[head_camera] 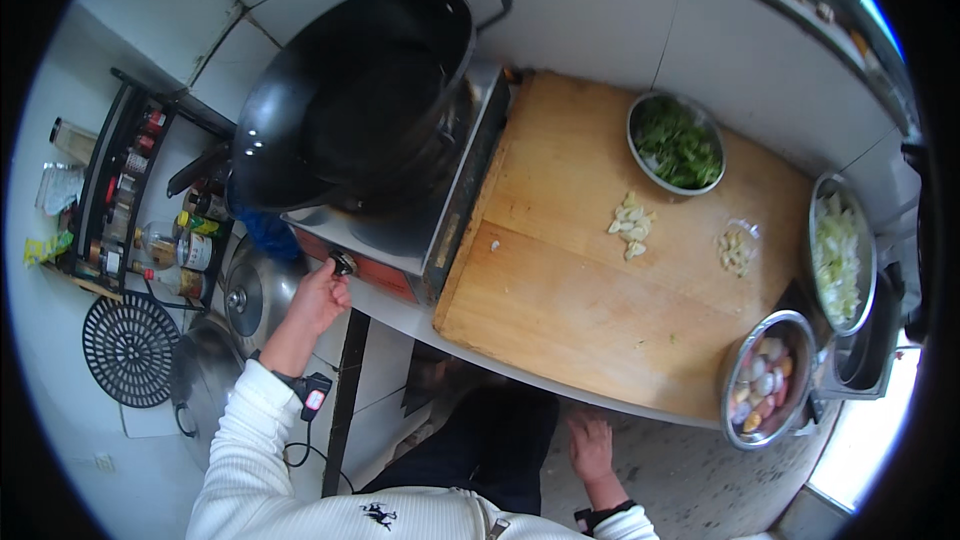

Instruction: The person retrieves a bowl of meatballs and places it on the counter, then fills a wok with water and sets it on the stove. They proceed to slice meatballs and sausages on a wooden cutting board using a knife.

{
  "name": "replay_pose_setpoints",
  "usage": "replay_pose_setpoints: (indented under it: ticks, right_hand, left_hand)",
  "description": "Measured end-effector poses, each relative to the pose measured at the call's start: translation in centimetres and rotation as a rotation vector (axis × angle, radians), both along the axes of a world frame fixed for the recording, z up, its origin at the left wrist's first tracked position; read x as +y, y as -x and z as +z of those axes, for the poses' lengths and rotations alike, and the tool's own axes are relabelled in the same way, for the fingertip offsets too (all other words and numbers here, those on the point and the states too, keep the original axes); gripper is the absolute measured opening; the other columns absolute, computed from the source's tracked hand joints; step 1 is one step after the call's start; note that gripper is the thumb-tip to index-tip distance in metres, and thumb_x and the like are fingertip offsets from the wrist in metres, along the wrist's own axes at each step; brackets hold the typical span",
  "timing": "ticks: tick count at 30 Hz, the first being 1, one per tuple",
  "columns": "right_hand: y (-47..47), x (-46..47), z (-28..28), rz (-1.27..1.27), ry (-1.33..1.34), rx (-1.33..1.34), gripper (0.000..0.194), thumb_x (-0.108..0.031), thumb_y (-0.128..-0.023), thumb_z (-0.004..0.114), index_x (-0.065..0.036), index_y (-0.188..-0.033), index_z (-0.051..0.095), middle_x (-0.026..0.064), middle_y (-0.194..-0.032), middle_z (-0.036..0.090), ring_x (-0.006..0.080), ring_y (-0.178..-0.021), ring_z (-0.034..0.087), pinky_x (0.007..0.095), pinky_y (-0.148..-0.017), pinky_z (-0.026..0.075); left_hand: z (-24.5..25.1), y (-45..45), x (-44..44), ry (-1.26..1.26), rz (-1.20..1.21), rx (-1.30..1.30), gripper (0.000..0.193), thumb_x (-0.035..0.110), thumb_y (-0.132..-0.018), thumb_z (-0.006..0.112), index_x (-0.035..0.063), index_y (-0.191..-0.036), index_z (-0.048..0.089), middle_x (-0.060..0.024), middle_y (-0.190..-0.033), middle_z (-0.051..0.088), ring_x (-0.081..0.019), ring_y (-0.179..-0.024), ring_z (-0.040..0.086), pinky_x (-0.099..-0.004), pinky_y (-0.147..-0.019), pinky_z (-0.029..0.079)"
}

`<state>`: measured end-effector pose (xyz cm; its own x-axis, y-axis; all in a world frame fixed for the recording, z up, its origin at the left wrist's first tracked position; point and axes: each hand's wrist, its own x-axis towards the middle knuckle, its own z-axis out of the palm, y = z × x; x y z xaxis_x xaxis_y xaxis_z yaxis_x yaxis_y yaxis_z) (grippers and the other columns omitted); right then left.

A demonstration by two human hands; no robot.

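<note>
My left hand (327, 291) grips the control knob (343, 263) on the red front panel of a gas stove (382, 274). A large black wok (360, 97) rests on this stove, with nothing plainly visible inside its dark bowl. My right hand (590, 444) hangs below the counter edge, holding nothing, its fingers loosely extended. To the stove's right lies a wooden cutting board (555, 285). Sliced garlic (631, 226) sits in a small heap on it, and another pile of pale chopped pieces (735, 252) lies farther right. Whether a flame burns beneath the wok is hidden.
Chopped greens fill a metal bowl (631, 142) at the board's back. Chopped pale-green vegetable fills another bowl (870, 270) at right, near a bowl of mixed pieces (727, 397). Bottles stand on a black rack (94, 187) at left, above metal lids (259, 292).
</note>
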<state>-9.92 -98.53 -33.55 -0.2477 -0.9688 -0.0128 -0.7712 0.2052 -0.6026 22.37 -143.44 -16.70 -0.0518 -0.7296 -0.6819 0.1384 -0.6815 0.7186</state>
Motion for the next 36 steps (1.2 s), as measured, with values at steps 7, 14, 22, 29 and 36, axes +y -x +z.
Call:
replay_pose_setpoints:
  ticks: [7, 14, 22, 29, 36]
  right_hand:
    - [1.5, 1.4, 10.7, 0.003, 0.024, 0.004, 0.026, -0.004, -0.079, 0.066, -0.009, -0.105, 0.07, 0.012, -0.104, 0.066, 0.0346, -0.102, 0.062, 0.0458, -0.089, 0.051]
    - [3.1, 0.5, 17.3, 0.094, 0.012, 0.132, 0.017, -0.002, -0.08, 0.065, -0.007, -0.094, 0.072, 0.0118, -0.088, 0.066, 0.031, -0.091, 0.063, 0.0413, -0.081, 0.054]
    - [3.8, -0.5, 22.1, 0.113, -0.11, 0.152, 0.023, 0.001, -0.075, 0.061, -0.006, -0.095, 0.071, 0.0098, -0.088, 0.068, 0.0311, -0.09, 0.063, 0.0419, -0.082, 0.053]
    - [3.4, -1.8, 24.3, 0.152, -0.051, 0.193, 0.019, 0.002, -0.075, 0.063, -0.006, -0.089, 0.072, 0.0085, -0.08, 0.07, 0.0305, -0.08, 0.065, 0.0408, -0.075, 0.054]
    - [4.2, -2.4, 26.1, 0.137, -0.067, 0.187, 0.02, -0.001, -0.077, 0.061, -0.006, -0.093, 0.072, 0.0077, -0.079, 0.069, 0.031, -0.082, 0.066, 0.0417, -0.076, 0.053]
  left_hand:
    - [-1.1, 0.0, 0.0, -0.021, -0.098, 0.059, 0.044, 0.041, -0.106, 0.05, 0.0006, -0.088, 0.057, -0.0019, -0.059, 0.047, -0.015, -0.052, 0.046, -0.03, -0.053, 0.039]
    - [-0.4, -0.4, 0.1, 0.093, -0.352, -0.139, 0.053, 0.053, -0.103, 0.049, 0.0035, -0.089, 0.062, -0.0024, -0.06, 0.054, -0.015, -0.054, 0.054, -0.0316, -0.053, 0.043]
    - [5.6, -16.0, -0.5, 0.732, -0.21, -1.696, 0.026, 0.019, -0.083, 0.075, 0.0103, -0.108, 0.07, -0.0123, -0.113, 0.06, -0.0376, -0.109, 0.056, -0.0461, -0.093, 0.05]
    - [1.4, -24.2, -4.5, 0.615, -0.404, -1.509, 0.026, 0.013, -0.082, 0.069, 0.0017, -0.105, 0.065, -0.027, -0.115, 0.063, -0.0457, -0.102, 0.065, -0.052, -0.089, 0.054]
    - [6.7, -24.5, 0.3, 0.691, -0.371, -1.499, 0.016, 0.012, -0.073, 0.068, 0.0007, -0.085, 0.068, -0.025, -0.097, 0.067, -0.0415, -0.095, 0.065, -0.0472, -0.087, 0.054]
